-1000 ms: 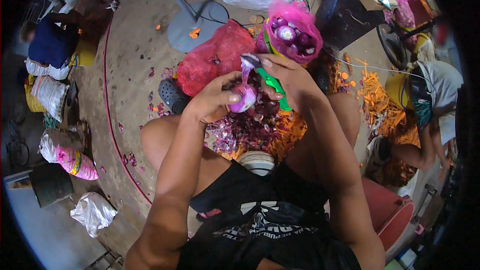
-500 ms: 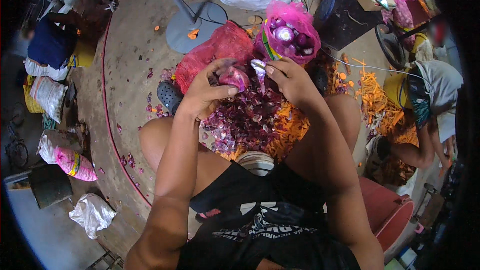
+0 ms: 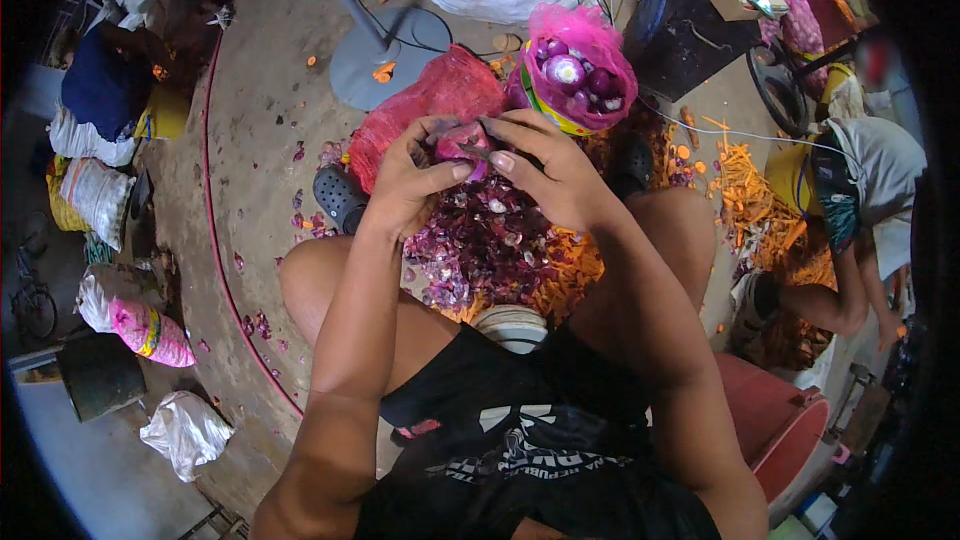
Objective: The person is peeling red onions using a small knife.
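Observation:
Between my two hands, above the pile of peels, is a red onion [image 3: 458, 143]. My left hand [image 3: 412, 180] is closed round it from the left. My right hand [image 3: 548, 162] pinches a small knife [image 3: 478, 152], whose dark blade lies against the onion; the handle is hidden by my fingers. Under the hands, purple onion skins [image 3: 490, 240] are heaped between my legs, with orange carrot peelings [image 3: 568, 270] beside them. Just beyond my right hand stands a pink net bag [image 3: 625, 55] of onions, a peeled one [image 3: 564, 71] on top. A red mesh sack [image 3: 425, 100] lies beyond my left hand.
A grey stand base [image 3: 385, 60] stands beyond the red sack. A red hose [image 3: 212, 210] runs along the floor at left. At right, a co-worker [image 3: 870, 180] bends near carrot peelings [image 3: 745, 190]. A red bucket [image 3: 770, 420] lies beside my right hip.
My right hand has moved left to the onion, bringing the knife against it. The pale strip of peel that hung at the knife is gone from there. My left hand stays nearly in place.

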Tool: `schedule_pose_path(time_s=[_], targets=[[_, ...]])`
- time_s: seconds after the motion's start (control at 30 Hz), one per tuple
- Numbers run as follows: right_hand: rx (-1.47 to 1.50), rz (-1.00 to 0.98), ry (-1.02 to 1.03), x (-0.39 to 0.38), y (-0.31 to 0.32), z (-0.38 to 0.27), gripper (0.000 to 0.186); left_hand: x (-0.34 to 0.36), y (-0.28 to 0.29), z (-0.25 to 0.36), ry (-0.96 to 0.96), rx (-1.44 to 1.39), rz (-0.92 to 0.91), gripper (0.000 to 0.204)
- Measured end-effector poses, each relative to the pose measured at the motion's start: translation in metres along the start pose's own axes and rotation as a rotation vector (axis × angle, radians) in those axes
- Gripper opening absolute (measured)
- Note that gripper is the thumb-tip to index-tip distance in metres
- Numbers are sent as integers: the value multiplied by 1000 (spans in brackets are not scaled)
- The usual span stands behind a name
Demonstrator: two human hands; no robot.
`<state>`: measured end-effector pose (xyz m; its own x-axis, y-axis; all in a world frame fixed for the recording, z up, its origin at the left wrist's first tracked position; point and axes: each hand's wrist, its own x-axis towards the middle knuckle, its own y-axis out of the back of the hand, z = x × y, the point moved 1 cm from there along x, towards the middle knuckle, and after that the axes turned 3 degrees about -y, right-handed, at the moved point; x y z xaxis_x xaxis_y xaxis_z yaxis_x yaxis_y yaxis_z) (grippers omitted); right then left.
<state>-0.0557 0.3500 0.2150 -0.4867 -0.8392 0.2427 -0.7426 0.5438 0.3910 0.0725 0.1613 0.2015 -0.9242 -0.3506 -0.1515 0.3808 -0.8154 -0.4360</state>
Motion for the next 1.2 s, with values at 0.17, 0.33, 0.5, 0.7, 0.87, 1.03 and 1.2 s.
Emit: schedule_pose_path(time_s=[0.17, 0.33, 0.5, 0.7, 0.87, 1.03, 1.2], targets=[[-21, 0, 24, 0, 1, -3, 43, 0, 1, -1, -22, 72, -29, 70], [45, 13, 0, 1, 7, -11, 37, -4, 0, 0, 12, -35, -66, 70], [10, 59, 3, -2, 7, -7, 34, -2, -1, -4, 16, -127, -99, 76], [-135, 128, -50, -1, 26, 12, 36, -12, -3, -2, 54, -318, -236, 78], [-40, 167, -193, -12, 31, 18, 46, -6, 10, 0, 198, -403, -161, 62], [105, 116, -241, -9, 18, -3, 41, -1, -3, 7, 155, -154, 38, 50], [-36, 90, 36, -2, 9, -19, 37, -3, -2, 11, -6, 107, -64, 69]])
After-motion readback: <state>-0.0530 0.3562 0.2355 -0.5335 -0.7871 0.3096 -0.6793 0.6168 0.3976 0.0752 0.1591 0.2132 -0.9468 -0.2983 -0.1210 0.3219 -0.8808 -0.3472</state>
